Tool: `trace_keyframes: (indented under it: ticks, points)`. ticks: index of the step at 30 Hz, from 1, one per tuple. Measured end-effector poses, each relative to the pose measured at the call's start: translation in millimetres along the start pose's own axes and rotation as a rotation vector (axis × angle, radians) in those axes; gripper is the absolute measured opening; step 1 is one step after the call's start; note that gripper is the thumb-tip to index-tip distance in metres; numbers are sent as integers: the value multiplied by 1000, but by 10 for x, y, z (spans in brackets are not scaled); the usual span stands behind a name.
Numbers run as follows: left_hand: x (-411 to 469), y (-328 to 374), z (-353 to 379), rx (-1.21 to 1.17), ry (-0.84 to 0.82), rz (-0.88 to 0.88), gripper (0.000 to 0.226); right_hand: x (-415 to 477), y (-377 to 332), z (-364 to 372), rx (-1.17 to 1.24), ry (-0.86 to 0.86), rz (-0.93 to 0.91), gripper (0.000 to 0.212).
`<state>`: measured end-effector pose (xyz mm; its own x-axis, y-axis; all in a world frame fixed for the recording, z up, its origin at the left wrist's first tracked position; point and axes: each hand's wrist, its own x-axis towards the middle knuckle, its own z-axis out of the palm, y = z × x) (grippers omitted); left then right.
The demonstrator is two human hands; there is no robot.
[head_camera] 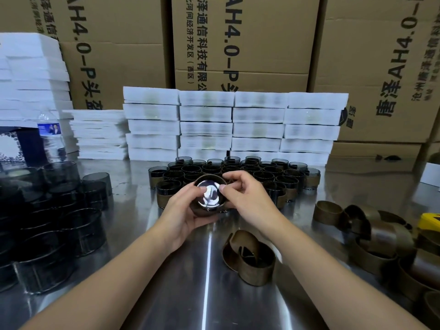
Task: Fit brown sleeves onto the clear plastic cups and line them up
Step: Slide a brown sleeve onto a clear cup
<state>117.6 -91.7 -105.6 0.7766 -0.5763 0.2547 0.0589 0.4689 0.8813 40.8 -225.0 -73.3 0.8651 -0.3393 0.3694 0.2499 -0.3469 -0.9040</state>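
Note:
Both hands hold one clear smoky cup (209, 196) just above the steel table, its shiny base turned toward me, with a brown sleeve (202, 210) around its wall. My left hand (183, 211) cups it from the left and below; my right hand (245, 195) pinches its right rim. Directly behind stands a block of several sleeved cups (238, 172) in rows. Bare cups (54, 210) are piled at the left. Loose brown sleeves (248, 257) lie near my right forearm, with more sleeves (371, 232) heaped at the right.
Stacks of white flat boxes (233, 122) line the back of the steel table (181, 294), with big cardboard cartons (238, 39) behind. A water bottle (51, 136) and a dark box (19, 146) stand at the far left. A yellow object (429, 220) sits at the right edge.

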Motion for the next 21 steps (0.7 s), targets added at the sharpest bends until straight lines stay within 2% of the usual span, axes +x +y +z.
trace_keyframes:
  ticks: [1,3,5,7,9,12,15,18,21]
  points:
    - [4,7,0,-31,4,-19,26,0,-18,-4,3,19,-1,18]
    - [-6,13,4,-86,6,-31,32,-32,-67,16,-27,52,5,34]
    - [-1,20,4,-144,32,-15,38,-94,-124,75,-167,116,-52,47]
    - [14,44,8,-214,85,-15,47,-210,-183,167,-313,207,-184,47]
    - [38,66,-4,-305,138,-17,50,-368,-252,293,-317,230,-327,41]
    - [32,93,-28,-405,181,-10,41,-590,-317,489,-267,133,-441,39]
    - [41,103,-80,-409,244,-26,52,-700,-292,608,-302,14,-502,41]
    - [52,128,-71,-388,305,-60,52,-702,-208,636,-382,-94,-457,45]
    - [60,111,-72,-379,329,-4,51,-625,-101,618,-495,-79,-341,48]
